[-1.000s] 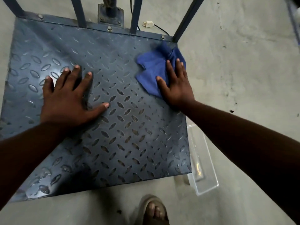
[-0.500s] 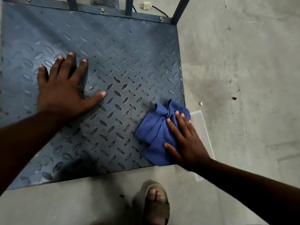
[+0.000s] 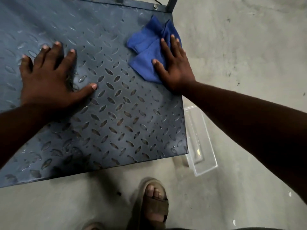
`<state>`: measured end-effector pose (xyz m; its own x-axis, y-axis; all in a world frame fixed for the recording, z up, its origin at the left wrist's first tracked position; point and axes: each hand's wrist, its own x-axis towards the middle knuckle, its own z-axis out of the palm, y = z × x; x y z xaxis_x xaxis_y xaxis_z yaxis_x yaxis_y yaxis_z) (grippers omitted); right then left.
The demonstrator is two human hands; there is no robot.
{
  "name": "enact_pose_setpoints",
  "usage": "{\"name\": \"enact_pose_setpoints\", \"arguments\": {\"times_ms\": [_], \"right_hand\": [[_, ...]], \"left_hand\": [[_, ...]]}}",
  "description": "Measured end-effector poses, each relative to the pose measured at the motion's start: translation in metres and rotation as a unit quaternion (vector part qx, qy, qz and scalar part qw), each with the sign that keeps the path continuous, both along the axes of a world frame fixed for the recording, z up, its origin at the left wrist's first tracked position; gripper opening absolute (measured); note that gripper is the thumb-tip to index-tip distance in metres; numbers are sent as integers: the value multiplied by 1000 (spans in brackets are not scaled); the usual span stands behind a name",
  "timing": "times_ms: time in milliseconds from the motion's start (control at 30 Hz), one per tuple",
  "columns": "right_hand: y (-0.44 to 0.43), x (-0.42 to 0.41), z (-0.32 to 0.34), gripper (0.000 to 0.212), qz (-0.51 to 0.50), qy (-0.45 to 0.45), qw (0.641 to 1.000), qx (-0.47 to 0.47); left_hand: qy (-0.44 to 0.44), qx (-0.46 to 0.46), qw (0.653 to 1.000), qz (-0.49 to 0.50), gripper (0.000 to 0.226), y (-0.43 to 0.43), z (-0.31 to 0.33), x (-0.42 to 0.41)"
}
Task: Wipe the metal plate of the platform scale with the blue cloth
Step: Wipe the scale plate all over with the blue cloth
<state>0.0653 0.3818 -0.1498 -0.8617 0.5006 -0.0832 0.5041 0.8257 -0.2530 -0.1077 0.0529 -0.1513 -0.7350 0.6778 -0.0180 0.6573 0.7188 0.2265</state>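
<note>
We wipe the right edge of a scale's metal plate with a blue cloth, seen from above.

Our right hand [image 3: 174, 67] lies flat, fingers spread, pressing the crumpled blue cloth [image 3: 147, 48] onto the metal plate [image 3: 116, 113]; the cloth shows under and ahead of the fingertips, close to the plate's far right corner. Our left hand [image 3: 49, 80] is well apart from it, splayed wide and bare on the ridged tread, holding nothing, bracing us. To do this stroke well, we judge the palm should stay flat with even pressure, so the cloth reaches between the raised ridges, and the folds stay under the fingers instead of slipping off the edge beside the right wrist. A clear plastic tray [image 3: 201, 143] sits on the floor below that forearm.
</note>
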Motion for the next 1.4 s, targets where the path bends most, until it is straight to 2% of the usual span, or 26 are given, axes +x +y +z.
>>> {"name": "enact_pose_setpoints", "arguments": {"times_ms": [133, 367, 500, 567, 633, 700, 800, 1000, 1233, 1400], "right_hand": [[-33, 32, 0, 80, -41, 13, 999, -29], [-123, 157, 17, 78, -109, 1, 983, -146], [-135, 186, 15, 81, -95, -37, 985, -141], [-124, 184, 12, 80, -50, -47, 993, -95], [-106, 178, 9, 81, 49, -57, 997, -17], [-85, 165, 9, 83, 134, -72, 988, 41], [-67, 137, 12, 83, 199, -71, 974, 77], [-68, 123, 11, 77, 225, -52, 969, 83], [-87, 218, 17, 79, 301, -107, 946, 56], [-95, 225, 17, 85, 312, -103, 943, 53]], "left_hand": [[5, 16, 1000, 0, 114, -1, -2, 2], [17, 5, 1000, -3, 114, -3, -2, -2], [18, -2, 1000, -6, 113, -2, -1, -2], [15, -13, 1000, -9, 113, -2, -1, -4], [15, -20, 1000, -10, 112, -3, -1, -5], [20, -20, 1000, -10, 111, -2, 0, -4], [20, -14, 1000, -7, 110, -2, 1, -2], [21, -9, 1000, -6, 110, -4, 2, -2], [23, 3, 1000, -6, 111, -6, 2, -2], [21, -4, 1000, -7, 111, -5, 2, -1]]}}
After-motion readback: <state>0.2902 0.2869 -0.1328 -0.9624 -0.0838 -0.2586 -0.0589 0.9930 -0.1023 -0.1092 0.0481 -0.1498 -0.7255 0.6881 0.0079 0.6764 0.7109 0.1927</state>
